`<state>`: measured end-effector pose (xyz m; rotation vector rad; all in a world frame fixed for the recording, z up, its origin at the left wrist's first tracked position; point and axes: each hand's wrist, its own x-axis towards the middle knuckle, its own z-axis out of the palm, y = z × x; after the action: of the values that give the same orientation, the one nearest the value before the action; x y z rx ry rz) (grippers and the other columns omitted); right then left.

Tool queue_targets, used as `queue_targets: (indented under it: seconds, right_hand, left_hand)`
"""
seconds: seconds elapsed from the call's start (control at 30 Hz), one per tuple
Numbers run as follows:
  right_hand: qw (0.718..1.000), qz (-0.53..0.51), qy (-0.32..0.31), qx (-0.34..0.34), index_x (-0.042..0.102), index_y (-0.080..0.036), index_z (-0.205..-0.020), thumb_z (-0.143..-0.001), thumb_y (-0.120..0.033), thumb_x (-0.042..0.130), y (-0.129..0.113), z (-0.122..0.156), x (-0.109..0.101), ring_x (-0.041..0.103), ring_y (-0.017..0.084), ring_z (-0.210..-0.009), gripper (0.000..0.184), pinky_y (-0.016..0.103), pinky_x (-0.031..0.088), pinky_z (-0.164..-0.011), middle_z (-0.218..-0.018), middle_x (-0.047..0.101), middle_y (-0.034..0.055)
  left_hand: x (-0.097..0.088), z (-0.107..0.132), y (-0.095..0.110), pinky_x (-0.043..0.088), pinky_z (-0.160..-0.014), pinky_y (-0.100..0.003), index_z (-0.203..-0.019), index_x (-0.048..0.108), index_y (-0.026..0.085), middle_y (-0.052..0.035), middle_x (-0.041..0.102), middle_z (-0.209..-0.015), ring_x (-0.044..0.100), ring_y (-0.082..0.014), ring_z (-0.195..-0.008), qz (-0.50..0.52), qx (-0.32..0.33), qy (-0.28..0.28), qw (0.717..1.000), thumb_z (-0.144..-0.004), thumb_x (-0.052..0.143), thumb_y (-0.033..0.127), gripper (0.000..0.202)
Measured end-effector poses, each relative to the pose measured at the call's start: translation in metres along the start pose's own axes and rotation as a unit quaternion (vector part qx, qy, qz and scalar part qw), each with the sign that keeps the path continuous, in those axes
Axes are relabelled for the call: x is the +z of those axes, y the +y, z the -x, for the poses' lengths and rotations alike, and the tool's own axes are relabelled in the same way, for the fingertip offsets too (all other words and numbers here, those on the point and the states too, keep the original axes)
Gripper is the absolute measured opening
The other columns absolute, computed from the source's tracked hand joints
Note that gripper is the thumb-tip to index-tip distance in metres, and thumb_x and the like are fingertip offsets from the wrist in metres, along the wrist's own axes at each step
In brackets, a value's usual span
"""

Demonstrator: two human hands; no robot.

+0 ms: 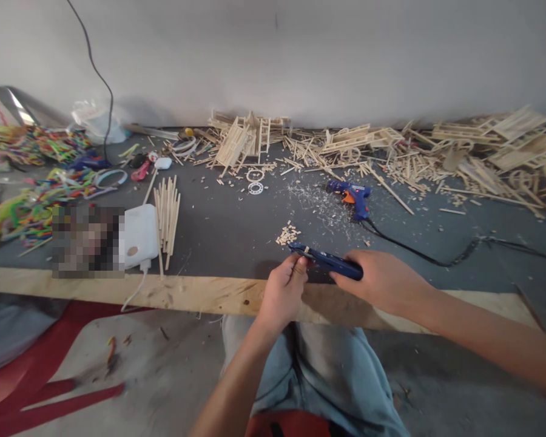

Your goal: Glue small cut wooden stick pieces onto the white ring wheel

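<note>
My right hand [382, 276] is wrapped round a blue-handled cutter [334, 262], whose jaws point left over the front of the table. A thin wooden stick [306, 249] lies across those jaws, only a short end of it showing. Just below, my left hand [284, 288] is closed in a pinch on the stick, the rest of it hidden by the fingers. Beyond the cutter's tip sits a small pile of short cut wooden pieces [287, 233].
A blue glue gun [355, 197] with a black cord lies beyond my right hand. Wooden stick models [234, 142] and loose sticks line the wall. Left are a stick bundle [166, 212], a white box [140, 237] with a cable, and colourful strips [36, 200].
</note>
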<state>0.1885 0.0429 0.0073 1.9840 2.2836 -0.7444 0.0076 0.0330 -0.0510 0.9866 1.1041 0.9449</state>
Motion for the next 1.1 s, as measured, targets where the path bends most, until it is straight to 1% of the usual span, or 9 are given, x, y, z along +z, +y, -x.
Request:
queue_targets:
  seconds: [0.13,0.33,0.5,0.63,0.8,0.97,1.03,1.1]
  right_hand:
    - [1.0,0.022,-0.016,0.003,0.057,-0.02,-0.07,-0.085,-0.049,0.047,0.001,-0.008,0.002,0.06,0.022,-0.062,0.034,0.03,0.029,-0.053,-0.068,0.067,0.0091]
    - [0.998,0.041,-0.037,0.004,0.056,-0.02,-0.066,-0.086,-0.052,0.043,0.001,-0.017,0.001,0.06,0.022,-0.059,0.04,0.029,0.029,-0.052,-0.062,0.065,0.0093]
    - [0.998,0.044,-0.037,0.001,0.056,-0.02,-0.064,-0.086,-0.054,0.04,0.003,-0.019,0.001,0.059,0.021,-0.057,0.044,0.029,0.027,-0.051,-0.06,0.064,0.0089]
    - [0.998,0.05,-0.029,0.019,0.058,-0.02,-0.063,-0.086,-0.055,0.04,0.009,-0.021,0.003,0.061,0.022,-0.059,0.046,0.029,0.028,-0.051,-0.06,0.065,0.0093]
    - [0.996,0.077,-0.021,0.029,0.061,-0.019,-0.066,-0.086,-0.059,0.04,0.017,-0.022,0.003,0.062,0.024,-0.063,0.049,0.029,0.028,-0.051,-0.063,0.066,0.0112]
    - [0.997,0.058,-0.031,0.044,0.066,-0.018,-0.076,-0.088,-0.058,0.037,0.024,-0.022,0.003,0.064,0.026,-0.069,0.051,0.03,0.032,-0.054,-0.07,0.069,0.0128]
    - [0.997,0.048,-0.037,0.055,0.067,-0.018,-0.08,-0.088,-0.057,0.036,0.026,-0.023,0.004,0.064,0.027,-0.071,0.051,0.031,0.033,-0.055,-0.072,0.069,0.0133]
    - [0.997,0.039,-0.04,0.063,0.067,-0.018,-0.083,-0.089,-0.058,0.034,0.028,-0.023,0.005,0.064,0.028,-0.071,0.052,0.031,0.034,-0.055,-0.073,0.069,0.0135]
  left_hand:
    - [-0.001,-0.005,-0.004,0.019,-0.042,-0.017,-0.078,0.052,0.017,0.0067,0.029,-0.058,0.022,-0.006,-0.048,0.008,-0.021,0.004,1.0,-0.08,0.053,0.062,0.045]
    - [-0.002,-0.008,0.003,0.017,-0.04,-0.017,-0.072,0.047,0.017,0.0069,0.032,-0.056,0.023,-0.0048,-0.045,-0.006,-0.038,0.018,0.999,-0.08,0.052,0.061,0.044]
    - [-0.002,-0.01,0.004,0.016,-0.04,-0.017,-0.073,0.05,0.016,0.0075,0.03,-0.055,0.022,-0.0044,-0.044,-0.006,-0.041,0.018,0.999,-0.081,0.053,0.059,0.044]
    - [-0.002,-0.01,0.007,0.016,-0.039,-0.017,-0.078,0.056,0.016,0.0074,0.03,-0.054,0.021,-0.0047,-0.043,-0.002,-0.058,0.031,0.998,-0.081,0.054,0.058,0.042]
    - [-0.002,-0.009,0.009,0.016,-0.04,-0.018,-0.083,0.058,0.016,0.0073,0.03,-0.054,0.021,-0.0051,-0.043,-0.009,-0.055,0.027,0.998,-0.083,0.053,0.055,0.039]
    - [-0.004,-0.008,0.007,0.02,-0.042,-0.02,-0.087,0.058,0.016,0.0066,0.032,-0.056,0.022,-0.0066,-0.045,-0.073,-0.03,0.022,0.997,-0.087,0.045,0.052,0.038]
    - [-0.01,-0.01,0.008,0.022,-0.044,-0.02,-0.083,0.058,0.017,0.0059,0.033,-0.057,0.026,-0.0074,-0.046,-0.127,-0.009,0.022,0.992,-0.087,0.045,0.052,0.037]
    - [-0.024,-0.014,0.014,0.023,-0.047,-0.021,-0.074,0.055,0.017,0.0051,0.036,-0.057,0.031,-0.0083,-0.049,-0.205,0.016,0.05,0.977,-0.086,0.047,0.051,0.036]
